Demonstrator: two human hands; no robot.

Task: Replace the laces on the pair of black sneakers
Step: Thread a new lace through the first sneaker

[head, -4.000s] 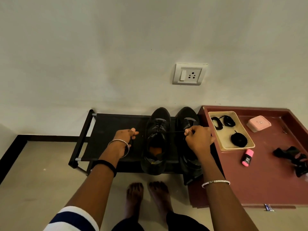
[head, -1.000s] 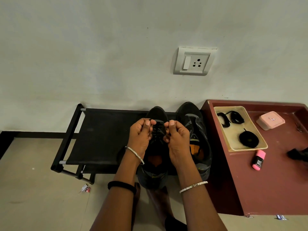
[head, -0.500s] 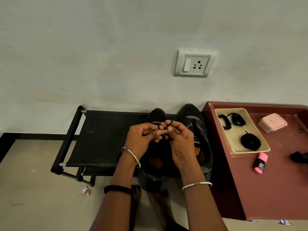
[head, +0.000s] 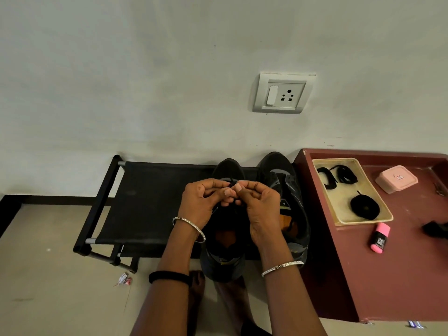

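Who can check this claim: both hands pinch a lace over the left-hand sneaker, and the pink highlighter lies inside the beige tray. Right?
One error: the head view shows the pink highlighter on the maroon table, outside the beige tray. The left hand and right hand do pinch a lace over the left-hand sneaker.

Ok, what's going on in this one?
A person works over two black sneakers on a low rack. The left hand and right hand both pinch a black lace above one sneaker, fingertips almost meeting. The other sneaker sits beside it, untouched. More laces lie in a tray on the red table.
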